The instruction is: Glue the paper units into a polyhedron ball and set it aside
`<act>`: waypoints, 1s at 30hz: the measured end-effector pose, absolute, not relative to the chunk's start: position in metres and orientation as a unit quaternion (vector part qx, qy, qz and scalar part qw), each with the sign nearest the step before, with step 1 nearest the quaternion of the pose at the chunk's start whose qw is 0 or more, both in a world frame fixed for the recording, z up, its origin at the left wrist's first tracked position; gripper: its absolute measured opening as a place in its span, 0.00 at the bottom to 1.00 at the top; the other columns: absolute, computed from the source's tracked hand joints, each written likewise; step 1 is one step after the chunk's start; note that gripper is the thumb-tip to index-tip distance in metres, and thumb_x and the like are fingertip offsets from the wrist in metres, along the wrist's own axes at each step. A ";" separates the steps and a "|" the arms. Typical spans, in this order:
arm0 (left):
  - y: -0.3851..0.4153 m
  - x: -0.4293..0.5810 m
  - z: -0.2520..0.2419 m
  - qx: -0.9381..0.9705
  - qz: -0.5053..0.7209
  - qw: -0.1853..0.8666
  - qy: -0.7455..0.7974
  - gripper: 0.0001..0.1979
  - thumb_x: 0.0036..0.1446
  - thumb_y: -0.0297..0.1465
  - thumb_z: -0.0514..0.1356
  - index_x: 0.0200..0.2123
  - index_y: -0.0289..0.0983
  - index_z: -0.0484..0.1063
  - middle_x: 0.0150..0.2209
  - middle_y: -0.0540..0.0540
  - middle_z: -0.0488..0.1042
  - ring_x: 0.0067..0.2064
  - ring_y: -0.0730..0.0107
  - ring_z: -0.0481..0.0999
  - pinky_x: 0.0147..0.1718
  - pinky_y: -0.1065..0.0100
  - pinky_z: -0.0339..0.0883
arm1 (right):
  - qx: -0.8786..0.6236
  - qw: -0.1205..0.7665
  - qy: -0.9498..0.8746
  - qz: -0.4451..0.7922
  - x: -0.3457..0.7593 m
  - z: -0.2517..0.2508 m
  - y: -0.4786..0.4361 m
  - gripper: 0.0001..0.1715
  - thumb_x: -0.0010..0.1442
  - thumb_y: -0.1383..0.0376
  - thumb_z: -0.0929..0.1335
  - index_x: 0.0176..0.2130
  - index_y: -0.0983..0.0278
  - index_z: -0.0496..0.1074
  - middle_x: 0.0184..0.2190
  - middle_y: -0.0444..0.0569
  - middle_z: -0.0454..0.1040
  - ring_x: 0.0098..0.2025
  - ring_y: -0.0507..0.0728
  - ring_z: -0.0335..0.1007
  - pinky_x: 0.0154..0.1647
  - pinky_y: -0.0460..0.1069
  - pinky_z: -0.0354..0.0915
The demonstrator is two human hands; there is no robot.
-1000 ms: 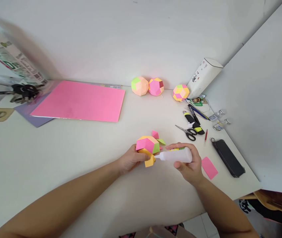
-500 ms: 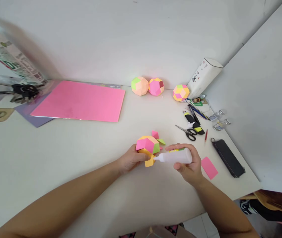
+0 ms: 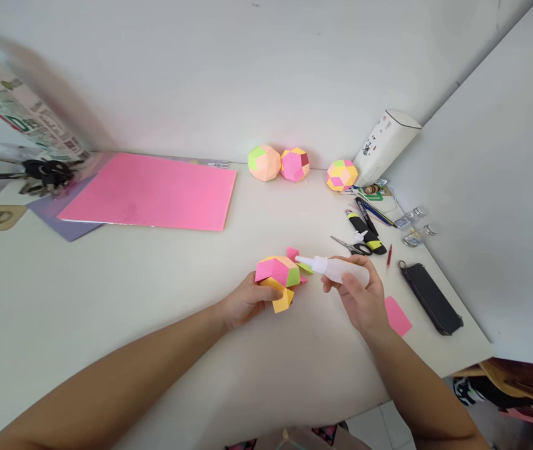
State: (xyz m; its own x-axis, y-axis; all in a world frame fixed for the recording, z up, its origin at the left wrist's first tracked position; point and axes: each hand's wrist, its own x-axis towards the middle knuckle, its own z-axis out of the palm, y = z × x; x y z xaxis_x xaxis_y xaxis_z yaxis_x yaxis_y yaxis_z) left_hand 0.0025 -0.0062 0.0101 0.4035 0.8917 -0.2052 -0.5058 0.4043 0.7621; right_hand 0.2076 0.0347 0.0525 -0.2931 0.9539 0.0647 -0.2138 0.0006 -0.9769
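Paper ball (image 3: pixel 276 271) and bottle (image 3: pixel 336 269) held.
Your left hand (image 3: pixel 246 301) pinches the ball's orange flap (image 3: pixel 283 302); your right hand (image 3: pixel 364 301) curls round the bottle.

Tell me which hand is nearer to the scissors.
Right. The right hand, holding the white bottle, is just on the near side of the scissors; the left hand, gripping the paper ball, is farther away, to their left.
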 end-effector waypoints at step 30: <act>-0.001 -0.002 0.014 0.327 0.480 0.766 0.278 0.18 0.44 0.29 0.63 0.42 0.35 0.71 0.35 0.43 0.74 0.38 0.62 0.72 0.38 0.64 0.61 | -0.312 0.287 -0.906 -0.005 0.209 0.017 0.052 0.08 0.55 0.65 0.67 0.38 0.63 0.69 0.45 0.57 0.66 0.49 0.64 0.63 0.48 0.60 0.62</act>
